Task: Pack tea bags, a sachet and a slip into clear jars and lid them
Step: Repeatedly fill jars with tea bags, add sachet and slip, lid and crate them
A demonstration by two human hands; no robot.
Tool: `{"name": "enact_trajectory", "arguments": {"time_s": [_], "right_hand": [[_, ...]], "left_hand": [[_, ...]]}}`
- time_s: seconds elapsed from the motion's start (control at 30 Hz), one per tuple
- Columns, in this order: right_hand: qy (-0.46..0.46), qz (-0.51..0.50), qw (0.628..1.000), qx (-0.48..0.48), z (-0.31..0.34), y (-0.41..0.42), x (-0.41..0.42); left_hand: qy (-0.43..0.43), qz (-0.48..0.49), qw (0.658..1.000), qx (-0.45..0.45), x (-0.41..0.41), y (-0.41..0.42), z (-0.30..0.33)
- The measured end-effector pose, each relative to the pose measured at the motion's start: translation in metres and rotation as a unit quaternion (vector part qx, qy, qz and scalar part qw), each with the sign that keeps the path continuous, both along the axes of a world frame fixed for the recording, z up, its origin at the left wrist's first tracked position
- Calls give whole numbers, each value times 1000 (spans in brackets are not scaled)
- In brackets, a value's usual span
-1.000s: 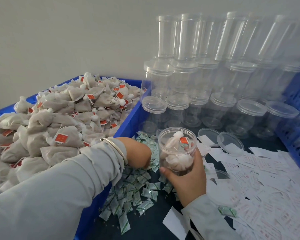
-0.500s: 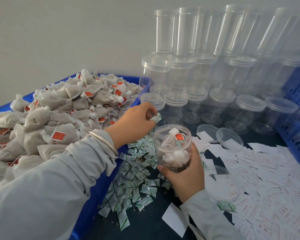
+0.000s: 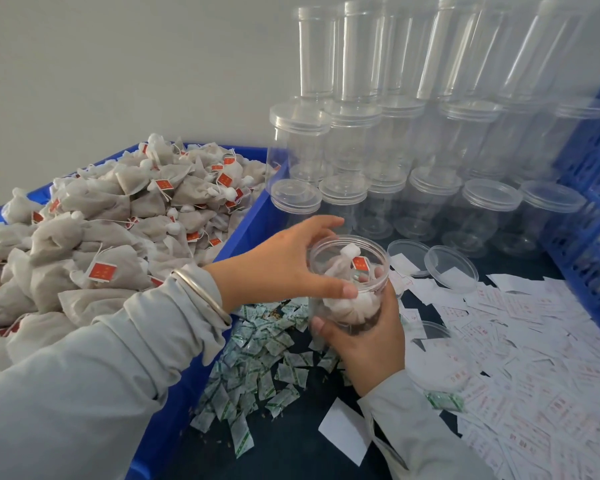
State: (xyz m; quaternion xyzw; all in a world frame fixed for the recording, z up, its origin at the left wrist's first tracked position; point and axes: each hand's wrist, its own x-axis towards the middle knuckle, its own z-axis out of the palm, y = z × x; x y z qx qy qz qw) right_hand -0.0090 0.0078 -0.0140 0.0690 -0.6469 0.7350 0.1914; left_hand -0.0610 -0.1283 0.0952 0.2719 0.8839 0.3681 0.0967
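Observation:
My right hand [image 3: 368,344] grips a clear open jar [image 3: 378,258] from below, holding it above the dark table. Several white tea bags with red tags lie inside it. My left hand [image 3: 278,268] is at the jar's mouth, fingers stretched over the far rim and thumb against the near side. A small greenish sachet seems to lie inside near the red tag, but I cannot tell for sure. Green-and-white sachets [image 3: 257,358] lie heaped below the jar. Printed paper slips [image 3: 534,341] cover the table to the right. Loose clear lids [image 3: 451,268] lie behind the jar.
A blue bin [image 3: 246,230] on the left is heaped with tea bags [image 3: 118,220]. Lidded empty jars [image 3: 430,150] are stacked in rows against the wall. A blue crate [image 3: 596,202] stands at the right edge. One more sachet [image 3: 444,400] lies by my right sleeve.
My left hand rose from the sachet pile pinching one sachet, carried it to the jar and now spreads its fingers over the mouth. The jar lifted slightly.

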Motion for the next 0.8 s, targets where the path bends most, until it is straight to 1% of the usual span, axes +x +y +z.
{"name": "enact_trajectory", "arguments": {"time_s": [0.03, 0.1, 0.3, 0.4, 0.5, 0.6, 0.63, 0.73, 0.8], "right_hand": [[9, -2, 1000, 2, 1, 1, 1], [27, -8, 1000, 8, 2, 2, 2], [42, 13, 999, 13, 4, 4, -1], [34, 32, 999, 9, 4, 5, -3], [24, 69, 997, 19, 4, 10, -8], [-16, 68, 996, 61, 7, 13, -8], [-38, 56, 993, 93, 9, 14, -6], [-61, -15, 974, 219, 21, 20, 3], [-42, -70, 965, 251, 36, 30, 4]], "left_hand": [[-7, -10, 1000, -18, 0, 1, -2], [-18, -21, 999, -21, 0, 4, -6], [-88, 7, 995, 48, -2, 7, -8], [-86, 5, 994, 69, -2, 7, -8], [-61, 32, 996, 62, -3, 6, -6], [-43, 62, 995, 57, -7, 5, -7], [-38, 74, 995, 60, -7, 4, -6], [-15, 115, 990, 75, -13, 0, -5], [-7, 133, 988, 80, -16, -2, 2]]}}
